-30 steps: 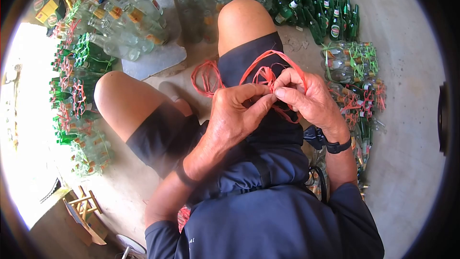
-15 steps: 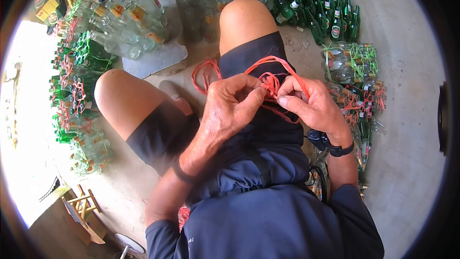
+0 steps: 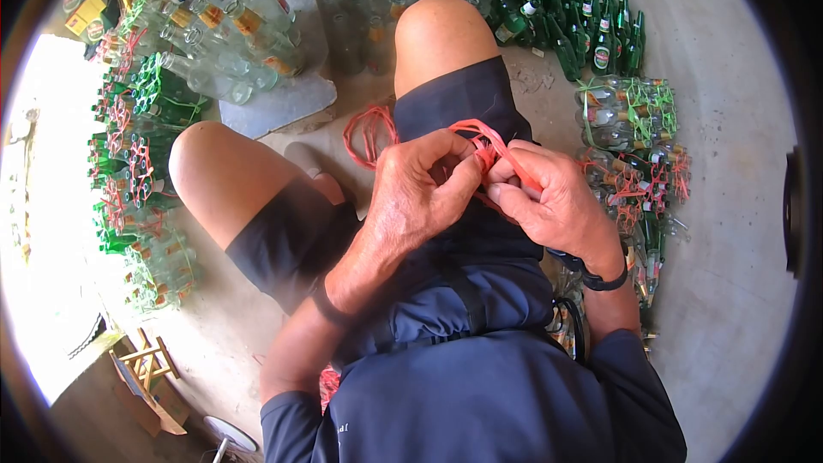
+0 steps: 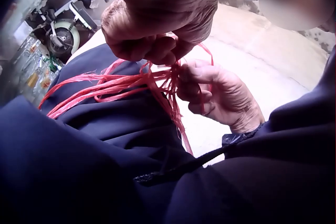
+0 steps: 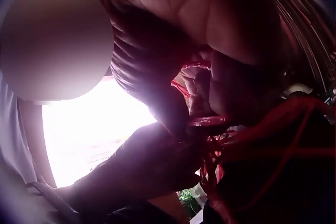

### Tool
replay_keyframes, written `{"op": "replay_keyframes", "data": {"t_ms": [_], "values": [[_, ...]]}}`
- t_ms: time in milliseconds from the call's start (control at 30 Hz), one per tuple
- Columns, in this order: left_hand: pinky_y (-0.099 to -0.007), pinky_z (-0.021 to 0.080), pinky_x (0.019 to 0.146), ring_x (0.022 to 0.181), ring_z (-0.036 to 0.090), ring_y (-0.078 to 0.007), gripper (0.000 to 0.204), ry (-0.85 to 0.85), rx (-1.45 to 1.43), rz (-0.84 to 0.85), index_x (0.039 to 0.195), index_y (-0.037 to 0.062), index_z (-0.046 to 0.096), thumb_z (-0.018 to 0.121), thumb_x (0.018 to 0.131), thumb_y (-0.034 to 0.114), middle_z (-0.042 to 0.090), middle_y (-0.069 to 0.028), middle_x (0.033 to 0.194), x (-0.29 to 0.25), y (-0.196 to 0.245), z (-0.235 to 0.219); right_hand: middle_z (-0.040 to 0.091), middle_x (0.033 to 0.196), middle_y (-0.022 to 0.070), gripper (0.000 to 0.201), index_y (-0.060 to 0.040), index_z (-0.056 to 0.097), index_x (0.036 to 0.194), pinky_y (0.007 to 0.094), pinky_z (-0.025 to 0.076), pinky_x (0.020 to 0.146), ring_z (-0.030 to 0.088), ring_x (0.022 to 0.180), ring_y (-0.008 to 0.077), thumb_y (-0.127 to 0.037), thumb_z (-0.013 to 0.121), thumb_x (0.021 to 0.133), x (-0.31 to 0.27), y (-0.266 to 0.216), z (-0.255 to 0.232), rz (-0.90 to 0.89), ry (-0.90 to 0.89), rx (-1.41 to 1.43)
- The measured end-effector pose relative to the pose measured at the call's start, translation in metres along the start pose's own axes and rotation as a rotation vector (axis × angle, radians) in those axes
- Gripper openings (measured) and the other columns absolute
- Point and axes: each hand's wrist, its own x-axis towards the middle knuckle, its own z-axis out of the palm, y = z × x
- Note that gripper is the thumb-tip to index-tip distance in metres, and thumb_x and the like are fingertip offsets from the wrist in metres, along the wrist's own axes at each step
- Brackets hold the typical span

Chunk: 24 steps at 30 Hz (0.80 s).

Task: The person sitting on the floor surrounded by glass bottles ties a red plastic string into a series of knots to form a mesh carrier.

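Note:
Red plastic twine point(image 3: 371, 135) lies in loops over the person's thigh and gathers into a knotted bunch between the two hands. My left hand point(image 3: 422, 187) pinches the bunch between thumb and index finger. From the other side my right hand point(image 3: 555, 199) grips strands of it, and one loop arches over to its fingers. The left wrist view shows the fingertips of both hands meeting at the bunch, with long strands of twine point(image 4: 115, 85) spreading left and down. In the right wrist view the hands are dark, and red strands point(image 5: 283, 113) run off to the right.
Clear glass bottles point(image 3: 244, 34) stand on a grey slab point(image 3: 283, 111) ahead. Green bottles point(image 3: 591, 21) are massed at the front right. Bundles tied with green and red twine point(image 3: 630, 111) line the right side, more point(image 3: 141, 163) the left. A small wooden stool point(image 3: 150, 369) is behind left.
Both hands have shifted slightly and the fingertips parted, then closed in on the bunch again. The arching loop of twine has become smaller and lower. The right hand has turned a little.

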Motion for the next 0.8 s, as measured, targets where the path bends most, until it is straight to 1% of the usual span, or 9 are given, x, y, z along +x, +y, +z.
{"op": "replay_keyframes", "data": {"t_ms": [67,100,167,267,400,500,667,700,800], "values": [[-0.0218,0.043,0.058,0.065,0.051,0.0000,0.011,-0.005,-0.031,-0.027,0.087,-0.0004,0.069,0.068,0.094,0.008,0.065,0.0040,0.069,0.000,0.003,-0.002,0.054,0.079,0.0120,0.012,0.0010,0.060,0.091,0.0361,0.046,0.059,0.054,0.064,0.0291,0.003,0.070,0.085,0.000,0.002,-0.001,-0.102,-0.010,-0.283],[-0.0218,0.043,0.058,0.065,0.051,0.0000,0.011,-0.004,-0.030,-0.027,0.087,-0.0004,0.069,0.068,0.094,0.008,0.065,0.0040,0.069,0.001,0.004,-0.003,0.054,0.079,0.0120,0.012,0.0010,0.060,0.091,0.0361,0.046,0.059,0.054,0.064,0.0291,0.003,0.070,0.085,0.000,0.002,0.000,-0.103,-0.011,-0.283],[-0.0254,0.055,0.063,0.070,0.067,-0.0058,0.011,-0.027,-0.016,-0.019,0.091,-0.0039,0.073,0.066,0.092,0.005,0.072,-0.0053,0.073,0.002,0.006,-0.004,0.054,0.080,0.0139,0.014,0.0004,0.059,0.089,0.0415,0.046,0.057,0.055,0.065,0.0360,0.004,0.070,0.082,-0.001,0.002,0.006,-0.185,0.065,-0.357],[-0.0258,0.055,0.063,0.070,0.068,-0.0070,0.011,-0.045,0.010,-0.037,0.091,-0.0041,0.072,0.065,0.092,0.005,0.073,-0.0061,0.074,0.003,0.012,-0.003,0.062,0.084,0.0127,0.011,0.0026,0.066,0.091,0.0384,0.051,0.065,0.063,0.070,0.0306,0.008,0.067,0.081,-0.005,-0.005,0.008,-0.137,0.049,-0.404],[-0.0268,0.056,0.064,0.069,0.069,-0.0083,0.012,-0.032,0.025,-0.066,0.088,-0.0042,0.072,0.065,0.091,0.005,0.073,-0.0070,0.073,0.005,0.010,-0.003,0.061,0.083,0.0133,0.010,0.0028,0.066,0.089,0.0400,0.050,0.064,0.061,0.070,0.0314,0.008,0.068,0.081,-0.009,-0.010,0.008,-0.127,0.030,-0.411],[-0.0239,0.048,0.059,0.063,0.056,-0.0027,0.014,-0.001,-0.016,-0.036,0.080,-0.0020,0.067,0.065,0.091,0.006,0.064,0.0007,0.064,0.007,-0.003,-0.001,0.055,0.078,0.0127,0.011,-0.0009,0.061,0.086,0.0427,0.048,0.057,0.058,0.064,0.0349,0.003,0.071,0.082,-0.010,-0.014,0.007,-0.186,0.052,-0.382],[-0.0258,0.050,0.060,0.065,0.059,-0.0038,0.016,0.053,0.054,-0.105,0.081,-0.0032,0.070,0.064,0.091,0.007,0.067,-0.0015,0.066,0.008,-0.009,-0.003,0.054,0.073,0.0083,0.010,-0.0001,0.059,0.082,0.0335,0.047,0.060,0.055,0.062,0.0209,0.004,0.068,0.086,-0.011,-0.030,-0.001,-0.075,0.046,-0.129],[-0.0258,0.050,0.060,0.065,0.059,-0.0038,0.016,0.053,0.054,-0.104,0.081,-0.0032,0.070,0.064,0.091,0.007,0.067,-0.0015,0.066,0.008,-0.010,-0.003,0.054,0.074,0.0050,0.012,0.0004,0.057,0.081,0.0303,0.046,0.061,0.055,0.067,0.0135,0.004,0.067,0.088,-0.011,-0.034,-0.004,-0.069,0.035,-0.126],[-0.0309,0.052,0.059,0.060,0.063,-0.0106,0.017,0.074,0.103,-0.108,0.082,-0.0055,0.071,0.066,0.086,0.011,0.068,-0.0117,0.063,0.008,-0.012,-0.006,0.053,0.075,0.0017,0.014,0.0012,0.056,0.080,0.0291,0.047,0.063,0.054,0.072,0.0092,0.005,0.066,0.090,-0.013,-0.044,-0.012,0.094,0.057,0.086]]}}
